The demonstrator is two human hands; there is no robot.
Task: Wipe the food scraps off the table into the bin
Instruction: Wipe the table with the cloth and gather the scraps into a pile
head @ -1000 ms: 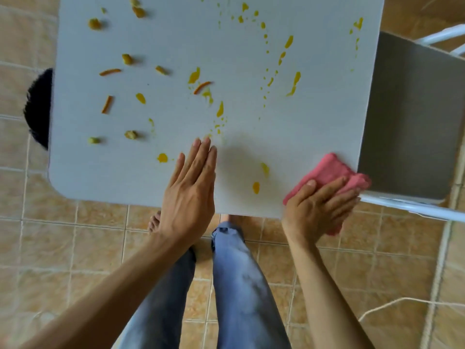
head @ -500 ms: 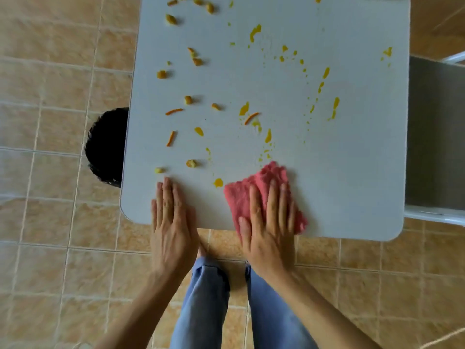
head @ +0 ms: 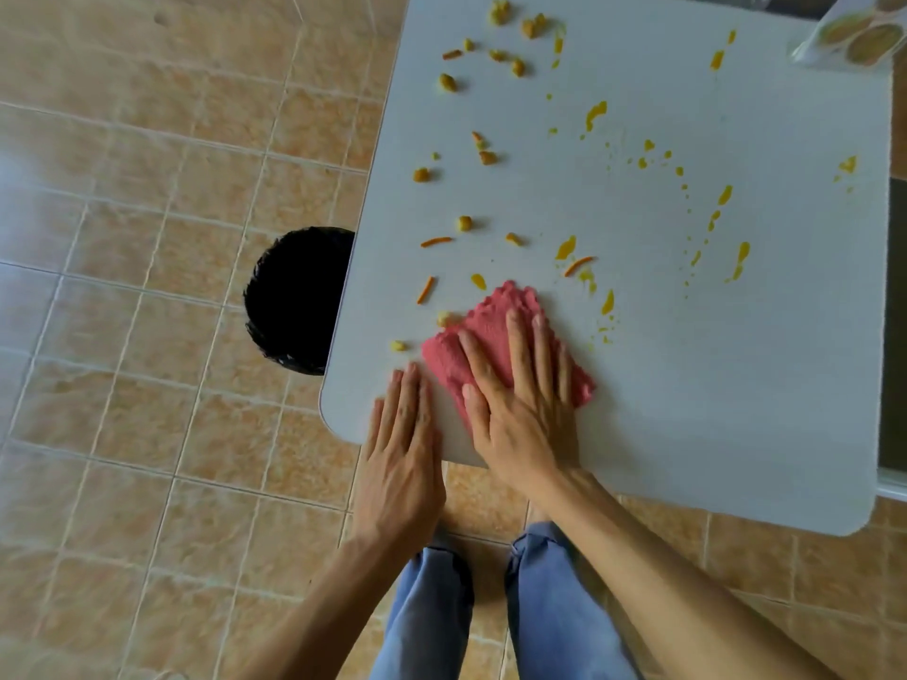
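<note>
A white table (head: pixel 711 409) carries several yellow-orange food scraps (head: pixel 464 223) and sauce smears (head: pixel 595 114), mostly on its left and far part. My right hand (head: pixel 520 400) presses flat on a pink cloth (head: pixel 495 321) near the table's front left corner, with a small scrap (head: pixel 444 318) touching the cloth's left edge. Just left of it my left hand (head: pixel 400 449) lies flat, fingers together, over the front edge. A black bin (head: pixel 294 301) stands on the floor under the table's left edge, partly hidden by the tabletop.
A clear packet with round yellowish items (head: pixel 854 34) lies at the far right corner. A grey chair seat (head: pixel 895 336) adjoins the table's right side. Tiled floor (head: pixel 147 336) spreads to the left. My legs in blue jeans (head: pixel 491 615) stand at the front edge.
My right hand has swept the pink cloth from the table's front right edge leftward to the front left corner. My left hand has slid left along the front edge.
</note>
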